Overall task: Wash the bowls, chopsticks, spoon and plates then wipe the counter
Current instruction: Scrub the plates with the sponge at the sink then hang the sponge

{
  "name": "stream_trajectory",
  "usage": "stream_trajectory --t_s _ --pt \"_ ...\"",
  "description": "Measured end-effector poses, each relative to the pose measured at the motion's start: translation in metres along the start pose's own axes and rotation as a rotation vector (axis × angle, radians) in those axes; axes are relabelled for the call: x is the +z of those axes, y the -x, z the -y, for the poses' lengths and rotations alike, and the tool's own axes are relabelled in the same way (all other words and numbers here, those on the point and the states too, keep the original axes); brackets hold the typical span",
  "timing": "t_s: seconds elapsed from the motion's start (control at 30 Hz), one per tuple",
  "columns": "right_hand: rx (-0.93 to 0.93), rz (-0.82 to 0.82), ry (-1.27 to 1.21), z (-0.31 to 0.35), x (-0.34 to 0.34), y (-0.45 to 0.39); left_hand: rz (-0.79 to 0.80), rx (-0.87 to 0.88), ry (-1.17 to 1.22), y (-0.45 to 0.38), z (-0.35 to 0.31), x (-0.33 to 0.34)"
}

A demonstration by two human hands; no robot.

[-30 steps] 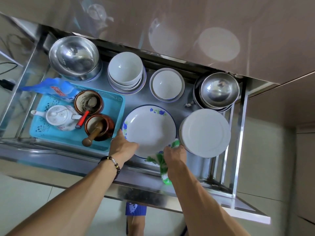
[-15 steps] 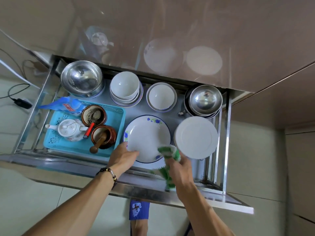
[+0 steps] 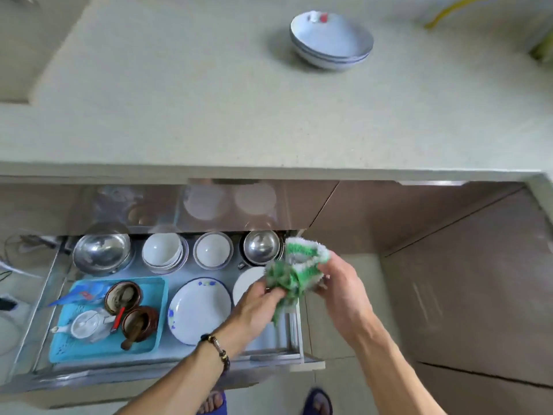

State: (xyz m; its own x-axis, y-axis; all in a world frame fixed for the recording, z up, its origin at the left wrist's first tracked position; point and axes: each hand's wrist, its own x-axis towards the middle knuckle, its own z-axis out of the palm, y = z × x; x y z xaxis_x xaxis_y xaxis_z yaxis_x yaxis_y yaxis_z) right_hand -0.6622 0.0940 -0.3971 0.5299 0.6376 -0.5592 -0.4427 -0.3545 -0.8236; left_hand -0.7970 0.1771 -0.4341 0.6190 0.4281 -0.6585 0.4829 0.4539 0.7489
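Both hands hold a green and white cloth (image 3: 294, 269) above the right end of an open steel drawer (image 3: 155, 365). My left hand (image 3: 257, 304) pinches its lower part and my right hand (image 3: 341, 283) grips its right side. Below, a blue-flowered white plate (image 3: 197, 310) lies flat in the drawer beside a plain white plate (image 3: 247, 281), partly hidden by the cloth. Stacked white bowls (image 3: 163, 254), a small white bowl (image 3: 213, 250) and steel bowls (image 3: 101, 253) fill the drawer's back row. Stacked blue-rimmed bowls (image 3: 330, 40) stand on the pale counter (image 3: 179, 109).
A turquoise tray (image 3: 98, 347) in the drawer's left half carries a white teapot (image 3: 86, 323), two brown mortars (image 3: 139, 323) and a blue packet (image 3: 80, 295). The sink edge (image 3: 18, 55) shows at top left. Brown cabinet fronts (image 3: 449, 265) stand to the right. My feet show below.
My left hand let go of the flowered plate, which now lies in the drawer. Both hands rose with the cloth. The view lifted, bringing the counter and its bowls into sight.
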Motion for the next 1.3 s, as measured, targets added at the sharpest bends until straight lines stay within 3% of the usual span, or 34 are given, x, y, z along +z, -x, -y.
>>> stream_trajectory --t_s 0.13,0.3,0.4,0.47,0.53,0.63,0.7,0.77,0.83,0.9,1.0,1.07,1.13,1.2,1.3 --pt "-0.290 -0.043 0.401 0.052 -0.059 0.036 0.044 0.008 0.135 0.015 -0.068 0.059" --pt "-0.597 -0.202 0.709 0.119 -0.161 0.079 0.362 0.019 0.294 0.007 -0.149 0.173" --pt "-0.621 -0.093 0.775 0.153 -0.233 0.102 0.373 0.077 0.257 0.000 -0.192 0.249" --pt "-0.574 -0.039 0.610 0.176 -0.284 0.118 0.383 0.092 0.245 -0.004 -0.213 0.303" --pt "-0.549 -0.100 0.507 0.192 -0.338 0.133 0.439 0.072 0.201 -0.004 -0.232 0.356" --pt "-0.568 -0.205 0.919 0.212 -0.412 0.148 0.629 0.033 0.039 -0.002 -0.254 0.423" --pt "-0.538 -0.156 1.210 0.224 -0.452 0.151 0.864 0.009 -0.118 0.001 -0.269 0.458" --pt "-0.530 -0.132 1.347 0.236 -0.487 0.155 0.997 0.060 -0.355 0.002 -0.284 0.495" --pt "-0.544 -0.188 1.457 0.243 -0.506 0.157 0.940 0.188 -0.643 0.003 -0.296 0.524" --pt "-0.445 -0.274 1.479 0.247 -0.520 0.160 0.809 0.346 -0.898 0.001 -0.302 0.551" --pt "-0.298 -0.323 1.187 0.249 -0.545 0.158 0.436 0.592 -1.120 -0.006 -0.302 0.577" --pt "-0.349 -0.363 0.842 0.253 -0.562 0.164 0.279 0.627 -0.983 -0.011 -0.302 0.592" --pt "-0.387 -0.355 0.491 0.257 -0.566 0.173 0.305 0.454 -0.677 -0.018 -0.301 0.604" --pt "-0.430 -0.381 0.260 0.259 -0.563 0.175 0.531 0.158 -0.309 -0.023 -0.303 0.614" --pt "-0.504 -0.644 0.377 0.250 -0.563 0.162 0.890 -0.066 0.100 -0.027 -0.305 0.621"
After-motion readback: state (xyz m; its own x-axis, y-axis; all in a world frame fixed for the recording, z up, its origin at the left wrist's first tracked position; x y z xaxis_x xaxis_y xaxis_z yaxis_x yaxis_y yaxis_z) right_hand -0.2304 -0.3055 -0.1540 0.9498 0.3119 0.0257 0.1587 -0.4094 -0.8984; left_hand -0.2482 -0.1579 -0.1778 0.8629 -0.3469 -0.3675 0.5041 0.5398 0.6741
